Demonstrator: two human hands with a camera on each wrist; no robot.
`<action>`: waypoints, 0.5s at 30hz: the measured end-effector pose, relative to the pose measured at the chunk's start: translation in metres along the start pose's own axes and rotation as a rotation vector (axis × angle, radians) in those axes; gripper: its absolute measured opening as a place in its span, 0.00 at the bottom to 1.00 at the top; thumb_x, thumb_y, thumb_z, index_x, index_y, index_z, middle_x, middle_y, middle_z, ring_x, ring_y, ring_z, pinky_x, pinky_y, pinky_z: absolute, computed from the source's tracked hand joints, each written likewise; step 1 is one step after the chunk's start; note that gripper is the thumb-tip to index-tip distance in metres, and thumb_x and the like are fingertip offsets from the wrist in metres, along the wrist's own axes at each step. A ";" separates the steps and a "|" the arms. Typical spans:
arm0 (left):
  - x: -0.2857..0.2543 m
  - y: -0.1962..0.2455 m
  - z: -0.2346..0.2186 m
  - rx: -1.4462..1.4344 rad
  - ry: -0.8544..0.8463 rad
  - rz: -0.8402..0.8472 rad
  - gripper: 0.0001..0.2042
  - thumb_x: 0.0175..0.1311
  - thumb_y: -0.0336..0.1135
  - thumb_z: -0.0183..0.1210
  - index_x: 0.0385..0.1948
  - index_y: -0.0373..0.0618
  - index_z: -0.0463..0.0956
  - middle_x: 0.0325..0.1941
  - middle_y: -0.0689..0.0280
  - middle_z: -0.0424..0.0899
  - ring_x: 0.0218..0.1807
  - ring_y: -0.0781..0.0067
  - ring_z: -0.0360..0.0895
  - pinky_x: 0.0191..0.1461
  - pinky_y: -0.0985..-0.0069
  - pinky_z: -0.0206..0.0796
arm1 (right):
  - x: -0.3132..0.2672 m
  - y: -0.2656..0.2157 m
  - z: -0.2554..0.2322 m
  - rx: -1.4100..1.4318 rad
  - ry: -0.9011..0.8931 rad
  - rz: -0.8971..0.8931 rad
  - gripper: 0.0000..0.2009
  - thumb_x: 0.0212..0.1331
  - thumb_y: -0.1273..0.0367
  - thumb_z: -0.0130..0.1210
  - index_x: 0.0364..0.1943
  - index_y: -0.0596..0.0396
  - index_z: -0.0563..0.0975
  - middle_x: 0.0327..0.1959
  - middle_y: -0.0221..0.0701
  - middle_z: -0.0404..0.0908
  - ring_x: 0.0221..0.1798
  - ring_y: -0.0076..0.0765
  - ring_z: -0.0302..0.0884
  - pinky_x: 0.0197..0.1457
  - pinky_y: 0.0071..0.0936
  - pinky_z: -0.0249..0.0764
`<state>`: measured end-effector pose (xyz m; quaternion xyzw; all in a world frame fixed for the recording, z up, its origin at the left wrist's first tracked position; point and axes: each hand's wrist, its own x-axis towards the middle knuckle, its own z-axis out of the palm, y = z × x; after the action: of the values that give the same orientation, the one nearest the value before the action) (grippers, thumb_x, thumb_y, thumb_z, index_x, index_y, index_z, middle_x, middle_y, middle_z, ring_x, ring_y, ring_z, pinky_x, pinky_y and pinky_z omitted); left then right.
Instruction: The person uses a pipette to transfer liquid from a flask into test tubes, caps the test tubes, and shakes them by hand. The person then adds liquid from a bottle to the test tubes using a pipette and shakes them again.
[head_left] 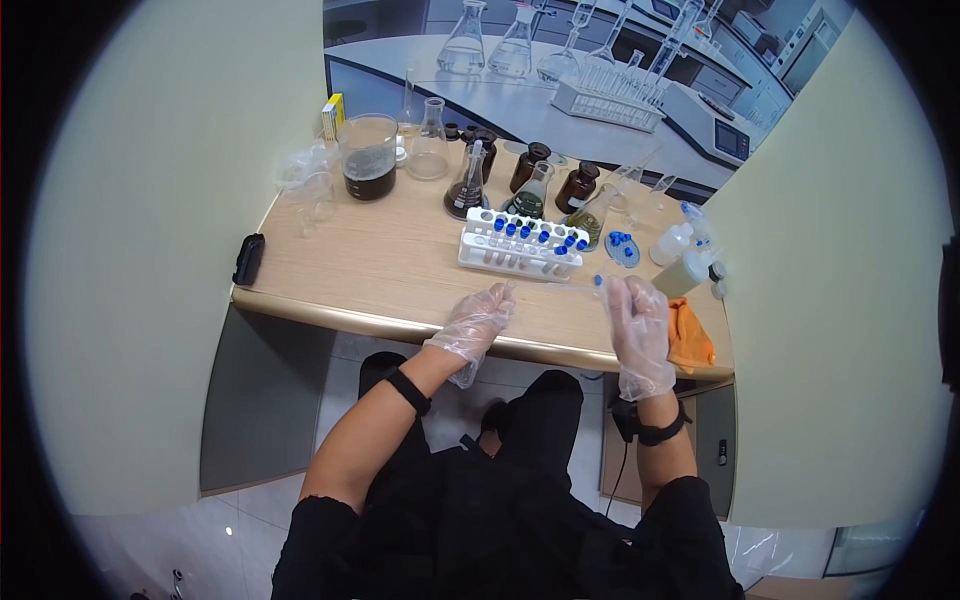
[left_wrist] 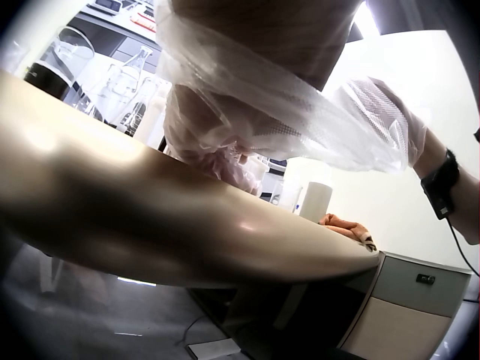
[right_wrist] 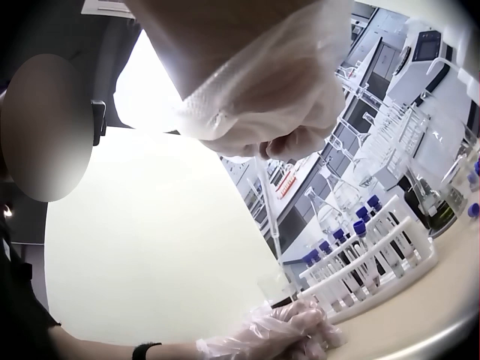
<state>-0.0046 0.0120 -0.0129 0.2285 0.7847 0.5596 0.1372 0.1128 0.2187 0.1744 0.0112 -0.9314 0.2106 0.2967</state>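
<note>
Low over the table's front edge, the gloved left hand has its fingers curled round what looks like a small clear tube, mostly hidden by the glove. The gloved right hand pinches a thin clear pipette, which stretches toward the left hand's fingertips. In the right wrist view the pipette slants down from the right fingers to the left hand; its tip is hard to make out. Just behind the hands stands a white rack of blue-capped tubes. One loose blue cap lies beside the right hand.
Behind the rack are flasks with dark liquid and brown bottles. A large beaker stands back left. To the right are a dish of blue caps, plastic bottles and an orange cloth. A black object sits at the left edge.
</note>
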 end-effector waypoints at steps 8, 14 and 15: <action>0.003 -0.008 0.006 0.008 0.039 0.035 0.07 0.80 0.37 0.53 0.50 0.48 0.76 0.37 0.70 0.79 0.36 0.78 0.77 0.44 0.74 0.74 | 0.087 -0.008 -0.022 0.006 0.221 0.046 0.19 0.73 0.54 0.56 0.36 0.59 0.80 0.28 0.45 0.81 0.33 0.53 0.77 0.42 0.44 0.72; -0.008 0.016 -0.006 0.033 0.011 0.020 0.07 0.78 0.39 0.52 0.46 0.48 0.75 0.37 0.64 0.80 0.36 0.71 0.79 0.44 0.72 0.74 | 0.214 0.052 0.032 -0.225 0.221 -0.122 0.24 0.72 0.51 0.53 0.42 0.62 0.83 0.41 0.56 0.85 0.45 0.67 0.82 0.53 0.52 0.75; -0.009 0.021 -0.008 0.108 0.025 0.052 0.08 0.78 0.40 0.51 0.45 0.48 0.75 0.39 0.61 0.83 0.39 0.64 0.81 0.46 0.68 0.74 | 0.229 0.053 0.044 -0.222 0.220 -0.126 0.24 0.72 0.51 0.53 0.42 0.62 0.83 0.41 0.56 0.85 0.45 0.67 0.82 0.53 0.52 0.75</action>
<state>0.0039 0.0069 0.0091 0.2489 0.8094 0.5224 0.1002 -0.1080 0.2737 0.2495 0.0138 -0.9083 0.0872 0.4088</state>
